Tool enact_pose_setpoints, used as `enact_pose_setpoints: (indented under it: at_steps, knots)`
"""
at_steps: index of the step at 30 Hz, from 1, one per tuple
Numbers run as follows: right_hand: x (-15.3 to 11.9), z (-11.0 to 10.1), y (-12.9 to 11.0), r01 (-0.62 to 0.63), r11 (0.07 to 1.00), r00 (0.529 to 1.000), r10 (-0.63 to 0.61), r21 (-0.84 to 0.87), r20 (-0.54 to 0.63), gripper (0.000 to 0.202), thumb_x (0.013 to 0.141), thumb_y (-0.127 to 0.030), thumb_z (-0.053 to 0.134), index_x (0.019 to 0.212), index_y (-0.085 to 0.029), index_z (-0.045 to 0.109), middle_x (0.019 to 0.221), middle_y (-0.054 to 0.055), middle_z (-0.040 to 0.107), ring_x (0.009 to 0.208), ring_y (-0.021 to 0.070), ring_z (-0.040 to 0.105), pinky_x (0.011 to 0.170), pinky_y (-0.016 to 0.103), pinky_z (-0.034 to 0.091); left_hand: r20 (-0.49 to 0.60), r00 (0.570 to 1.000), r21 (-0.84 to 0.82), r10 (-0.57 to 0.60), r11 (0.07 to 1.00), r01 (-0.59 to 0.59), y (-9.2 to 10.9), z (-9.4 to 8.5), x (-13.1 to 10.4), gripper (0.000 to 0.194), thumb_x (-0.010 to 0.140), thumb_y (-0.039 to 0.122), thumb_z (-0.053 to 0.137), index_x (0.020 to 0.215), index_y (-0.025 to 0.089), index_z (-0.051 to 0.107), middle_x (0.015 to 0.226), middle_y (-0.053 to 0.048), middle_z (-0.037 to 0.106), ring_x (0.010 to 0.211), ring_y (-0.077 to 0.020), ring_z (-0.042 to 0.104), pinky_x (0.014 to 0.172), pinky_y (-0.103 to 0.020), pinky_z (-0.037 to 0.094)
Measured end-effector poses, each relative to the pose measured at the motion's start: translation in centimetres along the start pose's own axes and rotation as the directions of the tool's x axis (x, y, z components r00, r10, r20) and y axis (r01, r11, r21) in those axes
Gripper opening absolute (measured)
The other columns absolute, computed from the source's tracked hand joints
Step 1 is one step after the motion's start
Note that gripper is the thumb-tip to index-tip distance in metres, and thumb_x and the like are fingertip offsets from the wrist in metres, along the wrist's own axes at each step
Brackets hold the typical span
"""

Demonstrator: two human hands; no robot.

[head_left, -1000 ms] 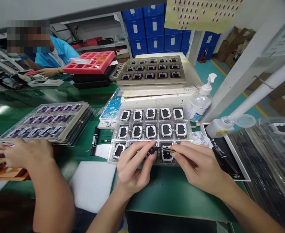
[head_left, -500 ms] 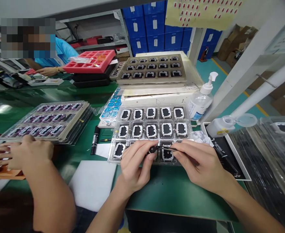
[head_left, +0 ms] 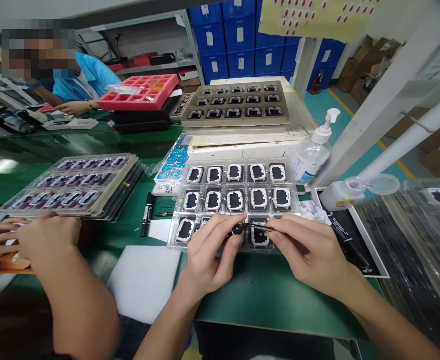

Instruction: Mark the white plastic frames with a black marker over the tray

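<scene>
My left hand (head_left: 212,257) is closed, pinching a small dark rounded part (head_left: 238,229) between thumb and fingertips. Thin dark tweezers (head_left: 260,227) are gripped in my right hand (head_left: 313,252), and their tips reach the dark part from the right. Both hands hover over the front row of a clear plastic tray (head_left: 175,220). In its pockets sit several white-rimmed frames with black centres, such as one frame (head_left: 235,200) in the middle row. My fingers hide part of the front row.
A white foam sheet (head_left: 145,280) and a black marker (head_left: 147,215) lie left of the tray. On the right stand a pump bottle (head_left: 312,155) and a smaller bottle (head_left: 342,194). Stacked trays (head_left: 109,205) and a co-worker's arm (head_left: 73,285) are at left.
The view has shifted slightly. My hands keep nearly the same pose, with the tweezers still at the dark part. The neighbouring co-worker's fingers have moved a little.
</scene>
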State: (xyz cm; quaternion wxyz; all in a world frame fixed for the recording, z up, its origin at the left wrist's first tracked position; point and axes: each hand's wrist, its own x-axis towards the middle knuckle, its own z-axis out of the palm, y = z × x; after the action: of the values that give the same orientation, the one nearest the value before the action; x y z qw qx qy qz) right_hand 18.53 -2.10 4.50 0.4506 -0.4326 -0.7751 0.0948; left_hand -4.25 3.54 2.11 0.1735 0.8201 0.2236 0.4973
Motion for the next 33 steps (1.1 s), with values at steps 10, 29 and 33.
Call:
enact_pose_setpoints:
  at_steps: [10, 29, 33]
  knots:
    - [-0.01, -0.07, 0.15, 0.019, 1.0, 1.0, -0.019, 0.008, -0.017, 0.014, 0.108, -0.012, 0.063, 0.118, -0.019, 0.069, 0.089, 0.001, 0.07, 0.07, 0.0122, 0.059, 0.065, 0.025, 0.048, -0.075, 0.995, 0.089, 0.058, 0.995, -0.052, -0.12, -0.01, -0.21, 0.068, 0.096, 0.003, 0.074, 0.161, 0.018, 0.06, 0.094, -0.006, 0.074, 0.077, -0.0159, 0.067, 0.067, -0.027, 0.053]
    - [-0.21, 0.14, 0.13, 0.035, 0.999, 0.999, -0.036, -0.011, -0.012, 0.012, 0.109, -0.012, 0.062, 0.117, -0.019, 0.068, 0.088, 0.001, 0.07, 0.07, 0.0117, 0.06, 0.064, 0.026, 0.049, -0.039, 0.996, 0.076, 0.079, 0.994, -0.076, -0.23, -0.26, -0.31, 0.064, 0.094, -0.001, 0.073, 0.156, 0.015, 0.064, 0.101, -0.01, 0.077, 0.082, -0.0181, 0.072, 0.069, -0.028, 0.057]
    - [-0.21, 0.15, 0.13, 0.029, 0.999, 0.999, -0.029, -0.019, -0.016, 0.011, 0.109, -0.014, 0.062, 0.117, -0.02, 0.068, 0.088, 0.001, 0.071, 0.07, 0.0124, 0.061, 0.064, 0.026, 0.05, -0.063, 0.995, 0.104, 0.082, 0.992, -0.075, -0.26, -0.15, -0.33, 0.063, 0.094, 0.001, 0.075, 0.154, 0.018, 0.066, 0.102, -0.009, 0.077, 0.082, -0.0174, 0.071, 0.07, -0.028, 0.057]
